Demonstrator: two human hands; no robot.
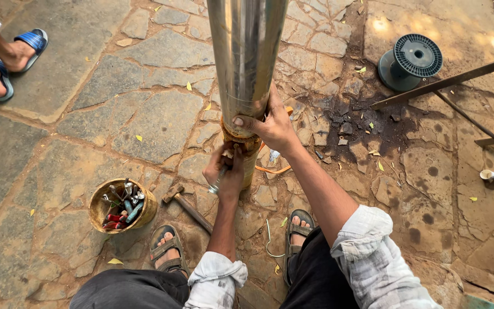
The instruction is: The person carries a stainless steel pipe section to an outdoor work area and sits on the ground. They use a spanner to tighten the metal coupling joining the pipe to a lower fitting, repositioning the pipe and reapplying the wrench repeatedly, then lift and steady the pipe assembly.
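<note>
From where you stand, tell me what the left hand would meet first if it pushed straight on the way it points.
The left hand points up-right at the brownish lower end of the shiny upright metal cylinder; it would meet that first, and seems to touch it already, though depth is unclear.

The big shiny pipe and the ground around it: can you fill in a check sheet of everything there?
Surface: uneven stone paving with a dark stain and scattered leaves.
Job's things: upright steel tube with a brown wound band at its lower end.
Clutter: tin of tools, hammer, empty black spool, bent wire, small cup.
Hands: right hand grips the tube at the band; left hand holds a small metal tool against it.
Cables: orange strip trailing from the tube's base.
Surroundings: metal frame, another person's sandalled feet.
</note>
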